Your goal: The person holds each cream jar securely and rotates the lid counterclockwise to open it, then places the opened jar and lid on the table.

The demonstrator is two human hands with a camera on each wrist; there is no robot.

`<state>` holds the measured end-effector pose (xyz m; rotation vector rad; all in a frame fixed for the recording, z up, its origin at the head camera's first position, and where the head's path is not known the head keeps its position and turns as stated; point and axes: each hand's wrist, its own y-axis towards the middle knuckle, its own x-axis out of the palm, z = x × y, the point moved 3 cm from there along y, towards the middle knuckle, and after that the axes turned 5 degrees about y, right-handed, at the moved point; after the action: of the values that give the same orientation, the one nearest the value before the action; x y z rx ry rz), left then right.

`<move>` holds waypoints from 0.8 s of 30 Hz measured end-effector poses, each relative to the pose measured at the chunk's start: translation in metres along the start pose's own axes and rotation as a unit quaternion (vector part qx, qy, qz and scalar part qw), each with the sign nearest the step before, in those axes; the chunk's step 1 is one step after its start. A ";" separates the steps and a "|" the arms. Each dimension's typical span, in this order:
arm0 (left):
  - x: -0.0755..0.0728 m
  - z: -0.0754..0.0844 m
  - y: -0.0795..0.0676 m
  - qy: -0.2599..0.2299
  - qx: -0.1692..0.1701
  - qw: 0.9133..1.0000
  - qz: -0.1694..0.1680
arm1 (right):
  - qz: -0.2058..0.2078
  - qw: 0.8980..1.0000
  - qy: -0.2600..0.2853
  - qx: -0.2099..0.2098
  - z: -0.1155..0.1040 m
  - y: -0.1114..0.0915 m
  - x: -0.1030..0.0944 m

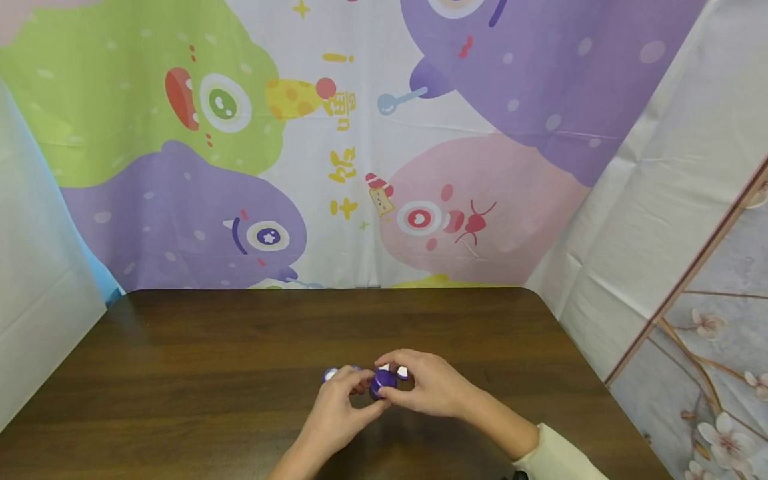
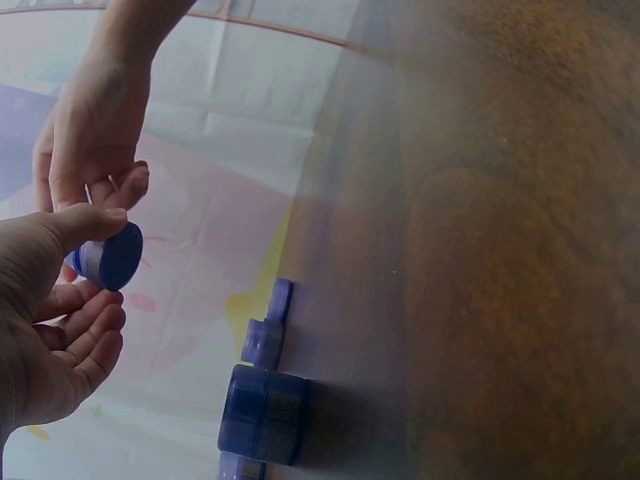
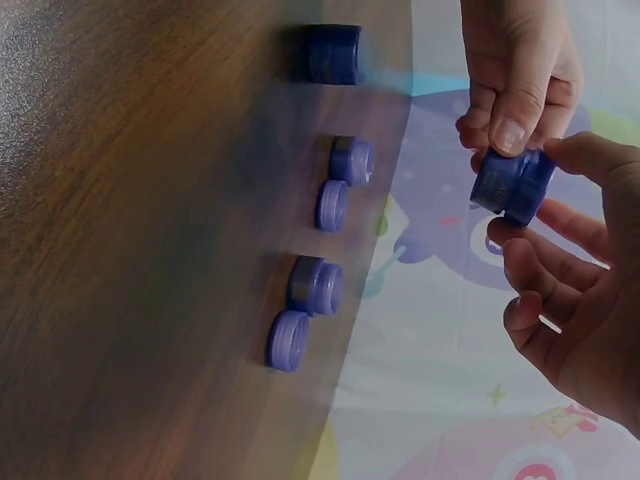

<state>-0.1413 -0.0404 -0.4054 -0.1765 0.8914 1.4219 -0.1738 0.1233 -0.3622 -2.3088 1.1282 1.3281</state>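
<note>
Over the front middle of the table, both hands hold one small dark-blue jar, raised above the tabletop. My left hand pinches the jar's body between thumb and fingers. From the right, my right hand has its thumb and fingertips on the lid end. In the right wrist view the lid looks slightly offset from the body. Behind the hands on the table are an open jar with a loose lid beside it, and a second open jar beside another lid.
A larger-looking, closed dark-blue jar stands further along the same row. The dark wood table ends against a printed cartoon curtain, with a white cloth on the right side.
</note>
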 end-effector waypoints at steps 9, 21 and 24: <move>0.000 0.001 0.000 0.004 -0.006 1.000 0.002 | -0.010 1.000 0.019 -0.010 -0.001 -0.001 0.001; 0.000 0.000 0.002 -0.003 0.001 1.000 0.010 | 0.017 1.000 0.003 -0.006 0.001 0.000 0.000; 0.000 0.000 0.002 -0.006 -0.001 1.000 0.013 | 0.006 1.000 0.001 -0.013 0.001 0.000 0.000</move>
<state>-0.1429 -0.0399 -0.4048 -0.1573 0.8848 1.4474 -0.1740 0.1238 -0.3628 -2.3260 1.1339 1.3513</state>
